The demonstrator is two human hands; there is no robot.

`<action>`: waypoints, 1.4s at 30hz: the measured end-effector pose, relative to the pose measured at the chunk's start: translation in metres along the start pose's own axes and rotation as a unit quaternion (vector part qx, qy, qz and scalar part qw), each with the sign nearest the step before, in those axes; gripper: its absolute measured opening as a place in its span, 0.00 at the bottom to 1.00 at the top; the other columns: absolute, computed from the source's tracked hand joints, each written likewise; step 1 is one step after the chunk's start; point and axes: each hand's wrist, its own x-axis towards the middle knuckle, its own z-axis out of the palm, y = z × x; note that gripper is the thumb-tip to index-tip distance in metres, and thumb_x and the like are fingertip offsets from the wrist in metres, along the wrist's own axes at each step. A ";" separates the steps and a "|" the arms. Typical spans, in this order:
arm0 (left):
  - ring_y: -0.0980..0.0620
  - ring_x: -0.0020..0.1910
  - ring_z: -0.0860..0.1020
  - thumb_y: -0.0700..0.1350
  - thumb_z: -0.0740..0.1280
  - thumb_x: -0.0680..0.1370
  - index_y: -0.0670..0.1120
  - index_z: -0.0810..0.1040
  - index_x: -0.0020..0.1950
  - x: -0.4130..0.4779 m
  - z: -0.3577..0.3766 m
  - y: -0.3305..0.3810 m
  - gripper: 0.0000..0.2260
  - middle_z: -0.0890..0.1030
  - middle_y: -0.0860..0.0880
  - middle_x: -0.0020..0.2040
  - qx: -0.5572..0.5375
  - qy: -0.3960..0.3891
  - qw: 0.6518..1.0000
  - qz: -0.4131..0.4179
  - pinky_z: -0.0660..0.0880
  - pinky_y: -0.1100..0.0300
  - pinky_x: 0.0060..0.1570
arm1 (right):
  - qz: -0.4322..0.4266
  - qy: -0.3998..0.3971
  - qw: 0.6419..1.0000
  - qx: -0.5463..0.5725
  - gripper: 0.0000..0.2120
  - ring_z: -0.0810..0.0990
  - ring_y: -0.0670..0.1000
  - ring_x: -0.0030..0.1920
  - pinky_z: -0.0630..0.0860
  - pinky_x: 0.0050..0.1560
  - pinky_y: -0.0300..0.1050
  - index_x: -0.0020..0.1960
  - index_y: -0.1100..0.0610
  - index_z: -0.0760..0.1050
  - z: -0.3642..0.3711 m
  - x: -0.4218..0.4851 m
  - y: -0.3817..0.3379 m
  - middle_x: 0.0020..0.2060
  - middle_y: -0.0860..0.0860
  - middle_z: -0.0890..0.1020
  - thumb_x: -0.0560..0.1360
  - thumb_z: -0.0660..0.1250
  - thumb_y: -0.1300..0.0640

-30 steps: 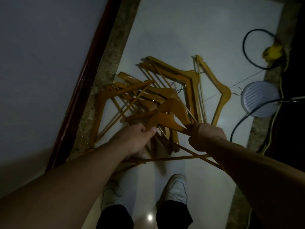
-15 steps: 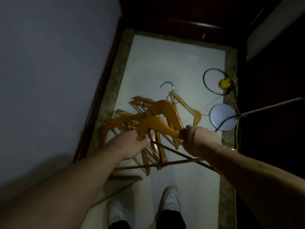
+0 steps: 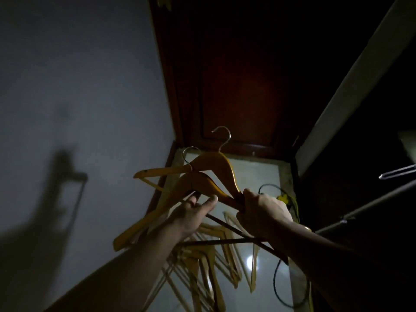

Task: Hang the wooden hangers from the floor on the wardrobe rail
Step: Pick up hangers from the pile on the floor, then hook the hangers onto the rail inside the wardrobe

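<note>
While right grip [image 3: 263, 210] clamps two hangers [image 3: 209, 163] aloft, left grip [image 3: 193, 212] apart beneath, wall [image 3: 90, 86] close left.

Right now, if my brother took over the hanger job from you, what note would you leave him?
Right hand grips the ends of two wooden hangers, held above the floor. Left hand is open, fingers touching the nearer one.
The pile of hangers lies on the floor below. The dark rail at right shows no hanger on it.
Left: hook these two, then the pile.
</note>
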 end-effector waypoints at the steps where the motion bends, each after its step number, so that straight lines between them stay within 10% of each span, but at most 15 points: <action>1: 0.39 0.67 0.73 0.77 0.63 0.65 0.53 0.57 0.79 -0.009 -0.004 0.019 0.49 0.72 0.44 0.71 0.038 0.010 0.999 0.036 0.71 0.37 0.65 | -0.001 0.016 1.000 0.000 0.09 0.78 0.49 0.35 0.76 0.35 0.45 0.55 0.47 0.69 -0.022 -0.004 -0.003 0.37 0.46 0.77 0.77 0.61 0.46; 8: 0.51 0.64 0.73 0.59 0.71 0.74 0.51 0.63 0.75 -0.082 -0.039 0.154 0.33 0.73 0.48 0.71 0.242 0.100 0.949 0.179 0.72 0.53 0.62 | -0.026 0.115 0.993 -0.014 0.14 0.80 0.54 0.55 0.76 0.53 0.47 0.61 0.50 0.73 -0.170 -0.044 -0.018 0.53 0.49 0.80 0.77 0.65 0.50; 20: 0.49 0.57 0.78 0.55 0.68 0.78 0.50 0.68 0.71 -0.234 -0.082 0.341 0.24 0.79 0.48 0.63 0.210 0.045 0.910 0.354 0.76 0.52 0.59 | 0.017 0.247 0.966 -0.077 0.08 0.72 0.50 0.32 0.68 0.35 0.45 0.46 0.46 0.67 -0.407 -0.148 -0.049 0.35 0.45 0.72 0.72 0.64 0.46; 26: 0.61 0.45 0.75 0.57 0.69 0.77 0.54 0.69 0.62 -0.297 -0.098 0.384 0.17 0.78 0.56 0.51 0.245 0.031 0.873 0.420 0.72 0.65 0.40 | 0.078 0.318 0.941 -0.080 0.08 0.74 0.47 0.32 0.68 0.29 0.42 0.43 0.45 0.67 -0.457 -0.221 -0.072 0.35 0.46 0.76 0.72 0.66 0.45; 32: 0.46 0.68 0.71 0.63 0.71 0.72 0.50 0.63 0.76 -0.355 -0.090 0.400 0.38 0.72 0.48 0.71 0.281 0.001 0.839 0.466 0.72 0.48 0.65 | 0.158 0.362 0.914 -0.092 0.07 0.78 0.48 0.33 0.73 0.30 0.43 0.48 0.45 0.71 -0.481 -0.307 -0.085 0.36 0.47 0.78 0.73 0.67 0.47; 35: 0.46 0.69 0.71 0.64 0.70 0.71 0.50 0.62 0.77 -0.388 -0.071 0.406 0.39 0.70 0.47 0.74 0.288 -0.023 0.819 0.496 0.72 0.54 0.60 | 0.199 0.382 0.897 -0.102 0.07 0.79 0.49 0.34 0.76 0.32 0.46 0.49 0.46 0.71 -0.489 -0.356 -0.083 0.37 0.48 0.78 0.74 0.68 0.48; 42: 0.62 0.50 0.74 0.64 0.70 0.72 0.53 0.68 0.71 -0.471 -0.005 0.422 0.31 0.75 0.51 0.68 0.285 -0.117 0.763 0.569 0.69 0.66 0.44 | 0.270 0.400 0.869 -0.114 0.07 0.79 0.49 0.35 0.78 0.36 0.47 0.45 0.44 0.69 -0.504 -0.480 -0.052 0.36 0.47 0.78 0.73 0.68 0.46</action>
